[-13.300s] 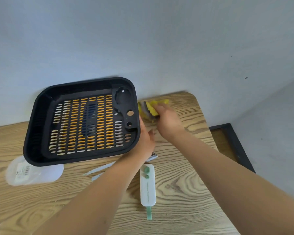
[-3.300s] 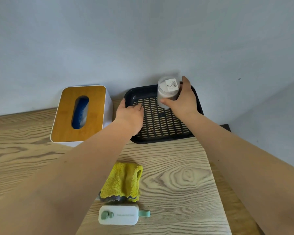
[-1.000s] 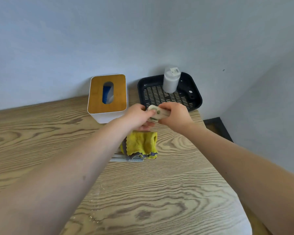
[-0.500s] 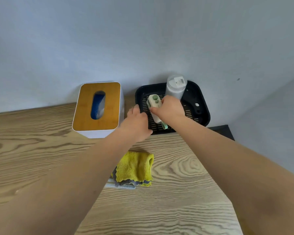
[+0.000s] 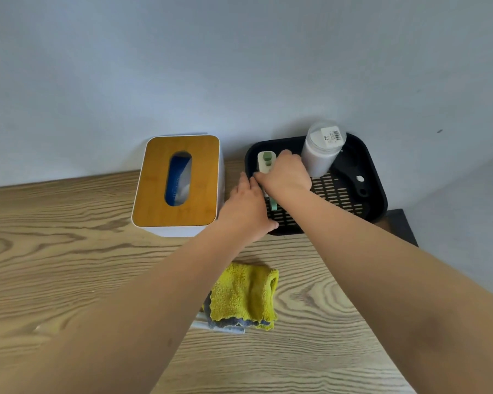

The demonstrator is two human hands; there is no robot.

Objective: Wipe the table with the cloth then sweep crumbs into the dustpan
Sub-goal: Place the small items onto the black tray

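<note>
- Two hands work at the far right of the table [image 5: 69, 280], over the black slotted tray [image 5: 377, 194] that stands against the wall
- Right hand [image 5: 286, 173] is closed around a small white device with green buttons [image 5: 265, 162], holding it over the tray's left part; whether it already rests on the tray floor cannot be told
- Left hand [image 5: 246, 209] lies with fingers loosely extended on the tray's near-left rim, grasping nothing, apparently steadying it
- Yellow cloth [image 5: 244, 294] lies folded and unattended on the table, near side of the tray, well apart from both hands; a thin white item [image 5: 219, 329] shows from under its near edge
- White lidded jar [image 5: 322, 153] stands upright in the tray's far part; wooden-topped tissue box [image 5: 178, 182] sits just left of the tray
- No dustpan is identifiable in view
- Judgement: step in hand is tidying objects into the tray, not wiping or sweeping
- Next move calls for letting go of the device, then bringing a hand back near to take up the cloth
</note>
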